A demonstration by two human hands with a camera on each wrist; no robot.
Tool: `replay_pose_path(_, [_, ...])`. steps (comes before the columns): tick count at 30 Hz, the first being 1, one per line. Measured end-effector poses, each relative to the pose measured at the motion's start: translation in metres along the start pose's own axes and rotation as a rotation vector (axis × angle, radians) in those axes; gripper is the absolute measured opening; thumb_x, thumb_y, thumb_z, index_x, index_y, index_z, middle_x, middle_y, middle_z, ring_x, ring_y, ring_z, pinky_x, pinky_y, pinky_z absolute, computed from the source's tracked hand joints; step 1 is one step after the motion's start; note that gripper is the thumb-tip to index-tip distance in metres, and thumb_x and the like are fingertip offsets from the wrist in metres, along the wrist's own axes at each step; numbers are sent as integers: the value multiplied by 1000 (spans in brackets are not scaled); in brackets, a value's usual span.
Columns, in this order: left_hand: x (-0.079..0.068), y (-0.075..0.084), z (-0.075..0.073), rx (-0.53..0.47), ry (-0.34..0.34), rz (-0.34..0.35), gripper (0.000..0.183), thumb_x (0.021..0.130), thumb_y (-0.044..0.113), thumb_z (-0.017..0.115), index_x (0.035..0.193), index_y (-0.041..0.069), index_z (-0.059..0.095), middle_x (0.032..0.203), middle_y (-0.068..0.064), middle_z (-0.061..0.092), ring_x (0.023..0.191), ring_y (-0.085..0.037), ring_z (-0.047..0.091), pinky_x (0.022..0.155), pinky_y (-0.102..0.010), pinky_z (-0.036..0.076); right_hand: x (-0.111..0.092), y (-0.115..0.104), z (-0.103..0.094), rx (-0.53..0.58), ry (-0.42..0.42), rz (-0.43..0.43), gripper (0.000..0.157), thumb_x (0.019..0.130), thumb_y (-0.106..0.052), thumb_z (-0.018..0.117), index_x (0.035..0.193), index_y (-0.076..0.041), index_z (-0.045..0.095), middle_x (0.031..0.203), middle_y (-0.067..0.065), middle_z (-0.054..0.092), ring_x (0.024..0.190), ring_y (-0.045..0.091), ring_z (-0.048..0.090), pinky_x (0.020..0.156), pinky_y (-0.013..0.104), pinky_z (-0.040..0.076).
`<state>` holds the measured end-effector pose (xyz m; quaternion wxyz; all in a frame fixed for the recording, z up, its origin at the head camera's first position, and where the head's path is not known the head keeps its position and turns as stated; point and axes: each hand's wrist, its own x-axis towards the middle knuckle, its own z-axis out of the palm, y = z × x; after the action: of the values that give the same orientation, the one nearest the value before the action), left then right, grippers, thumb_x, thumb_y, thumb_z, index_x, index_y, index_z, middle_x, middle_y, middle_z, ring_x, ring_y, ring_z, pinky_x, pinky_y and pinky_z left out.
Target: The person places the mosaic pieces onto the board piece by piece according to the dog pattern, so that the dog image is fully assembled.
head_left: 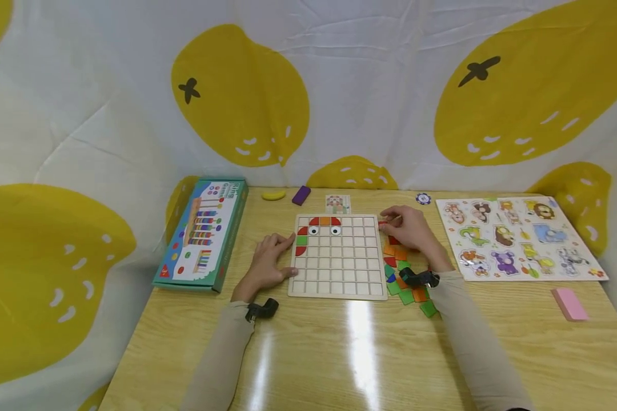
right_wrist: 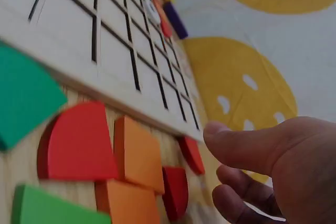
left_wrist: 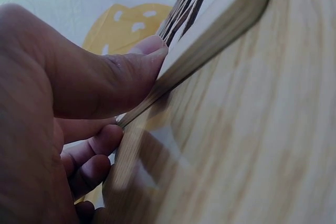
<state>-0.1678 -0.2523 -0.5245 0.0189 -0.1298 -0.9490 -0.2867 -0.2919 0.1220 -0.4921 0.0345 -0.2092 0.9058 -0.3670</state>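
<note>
A wooden grid board [head_left: 339,289] lies flat on the table. Red, orange and green pieces and two eye discs [head_left: 335,230] fill cells at its upper left. At the board's left edge is my left hand [head_left: 267,264]; its thumb [left_wrist: 126,74] presses the rim while the other fingers bend loosely beside it. By the upper right corner hovers my right hand [head_left: 408,228], thumb and fingers apart. A red rounded piece [right_wrist: 191,153] lies beside the board, just off those fingertips. More red pieces [right_wrist: 81,142], orange squares [right_wrist: 139,153] and green pieces [head_left: 406,296] are scattered below this hand.
A picture card [head_left: 337,204] stands behind the board, with a purple block [head_left: 301,195], a yellow banana piece [head_left: 273,195] and a round chip [head_left: 423,198] nearby. Left is a game box [head_left: 200,240]; right are an animal puzzle board [head_left: 519,240] and a pink block [head_left: 569,304].
</note>
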Motion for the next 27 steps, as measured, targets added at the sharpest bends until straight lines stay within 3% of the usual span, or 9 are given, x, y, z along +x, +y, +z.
replay_pose_path(5, [-1,-2,-1,7,1,-14,90,76,34,80,153,17,38,119,-7,49,108,-25,41,95,-45,27,0,14,-2,-101,-65,-3,29,91,-24,71,116,-9,71,103,13,66,83,26,60,74,43,49])
replay_pose_path(10, [-1,-1,0,4,-6,-25,90,76,36,80,153,17,37,119,-7,48,107,-24,40,94,-44,27,-2,20,-10,-95,-101,-32,22,92,-26,70,108,-12,74,99,9,66,81,23,59,72,39,48])
replay_pose_path(15, [-1,1,0,-7,-13,-39,90,76,36,79,154,17,37,119,-7,47,107,-24,39,92,-43,26,-25,32,-29,-37,-94,-14,30,95,-29,66,117,-9,71,102,9,70,87,23,63,77,40,49])
replay_pose_path(20, [-1,2,-1,1,-6,-18,89,77,37,79,154,18,37,119,-7,48,107,-24,40,93,-44,27,-56,40,-46,-71,-75,38,31,91,-26,72,118,-11,71,97,6,69,85,20,63,76,39,49])
replay_pose_path(27, [1,3,0,-16,3,-13,89,76,35,80,153,18,39,119,-7,49,109,-24,41,94,-45,27,-74,42,-42,-132,-109,-28,21,89,-18,74,108,-9,73,91,3,67,80,17,61,76,39,49])
